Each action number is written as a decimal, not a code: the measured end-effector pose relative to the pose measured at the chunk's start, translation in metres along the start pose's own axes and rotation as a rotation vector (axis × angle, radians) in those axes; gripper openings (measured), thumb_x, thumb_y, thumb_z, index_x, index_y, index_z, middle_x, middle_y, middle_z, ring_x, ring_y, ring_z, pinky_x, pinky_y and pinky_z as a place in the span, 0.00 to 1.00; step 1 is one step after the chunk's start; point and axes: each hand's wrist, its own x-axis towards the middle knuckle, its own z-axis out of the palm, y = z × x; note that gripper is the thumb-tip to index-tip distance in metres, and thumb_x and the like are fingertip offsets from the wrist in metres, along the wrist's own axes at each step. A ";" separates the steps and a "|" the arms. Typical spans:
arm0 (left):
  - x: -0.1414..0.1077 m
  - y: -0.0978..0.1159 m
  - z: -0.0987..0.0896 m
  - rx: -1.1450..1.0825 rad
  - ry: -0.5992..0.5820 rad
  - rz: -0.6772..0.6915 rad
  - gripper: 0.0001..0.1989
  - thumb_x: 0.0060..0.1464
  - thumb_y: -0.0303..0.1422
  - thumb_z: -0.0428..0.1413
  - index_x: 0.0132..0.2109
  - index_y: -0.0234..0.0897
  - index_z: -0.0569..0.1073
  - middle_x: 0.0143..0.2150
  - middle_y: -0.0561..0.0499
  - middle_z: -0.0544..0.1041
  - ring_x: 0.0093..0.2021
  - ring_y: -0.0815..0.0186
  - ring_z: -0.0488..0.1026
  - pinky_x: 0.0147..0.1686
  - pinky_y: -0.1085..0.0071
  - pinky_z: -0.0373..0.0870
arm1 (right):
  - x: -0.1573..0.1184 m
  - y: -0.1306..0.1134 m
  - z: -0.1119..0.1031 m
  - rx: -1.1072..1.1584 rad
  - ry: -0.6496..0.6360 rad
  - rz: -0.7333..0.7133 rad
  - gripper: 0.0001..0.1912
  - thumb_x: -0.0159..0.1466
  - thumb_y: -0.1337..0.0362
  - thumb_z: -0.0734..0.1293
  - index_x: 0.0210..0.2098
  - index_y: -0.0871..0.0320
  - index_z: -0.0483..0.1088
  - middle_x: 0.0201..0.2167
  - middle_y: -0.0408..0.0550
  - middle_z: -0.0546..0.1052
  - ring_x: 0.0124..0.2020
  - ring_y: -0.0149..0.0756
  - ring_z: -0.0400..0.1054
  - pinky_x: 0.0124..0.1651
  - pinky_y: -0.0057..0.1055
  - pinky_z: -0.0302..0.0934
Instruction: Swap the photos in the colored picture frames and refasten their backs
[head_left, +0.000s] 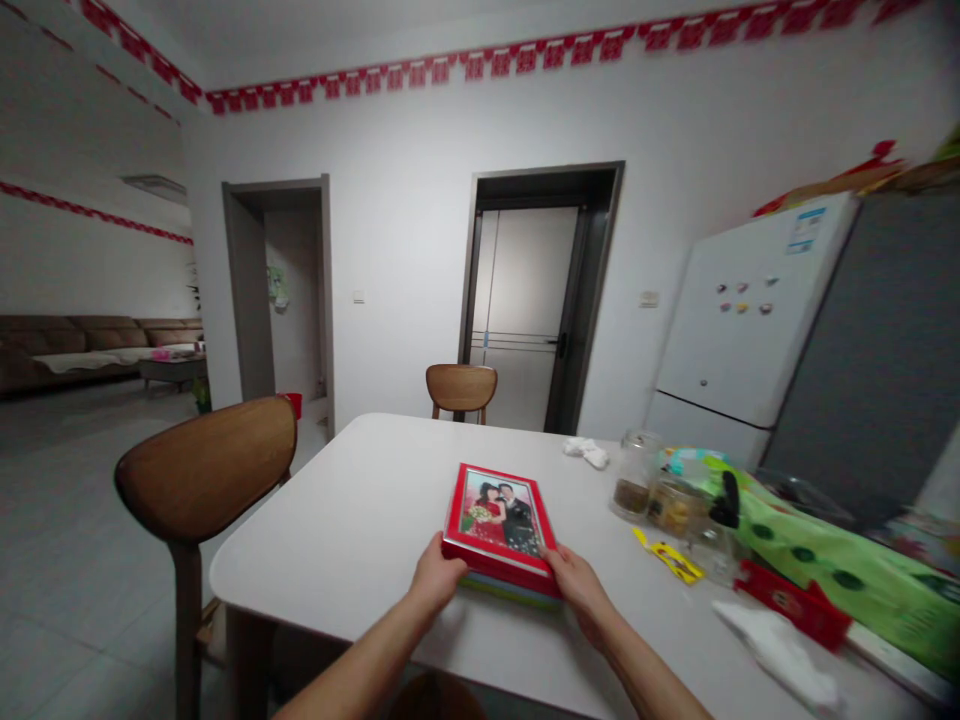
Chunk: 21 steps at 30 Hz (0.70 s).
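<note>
A thick red photo album [501,572], its cover picture showing two people in formal dress, is gripped at its near corners by both hands. My left hand [437,575] closes on the near left corner, with the thumb at the cover's edge. On the near right corner, my right hand [576,582] is closed in the same way. A green and blue flat thing [514,592] shows under the album's near edge; its kind is unclear. Most fingers are hidden beneath or behind the album. Around it is the white tabletop [337,530].
On the table's right stand glass jars [630,490], a yellow packet [675,562], a red box [791,605], a green patterned bag [832,560] and white tissues [586,452]. Wooden chairs stand left [210,470] and at the far end [461,387]. A fridge [750,310] is behind.
</note>
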 end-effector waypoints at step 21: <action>0.018 0.024 -0.075 -0.158 0.271 -0.038 0.27 0.34 0.18 0.54 0.47 0.35 0.65 0.28 0.53 0.73 0.33 0.63 0.70 0.35 0.73 0.61 | 0.050 -0.021 0.042 -0.180 0.308 -0.124 0.35 0.51 0.56 0.58 0.56 0.63 0.52 0.21 0.41 0.71 0.27 0.36 0.66 0.35 0.31 0.58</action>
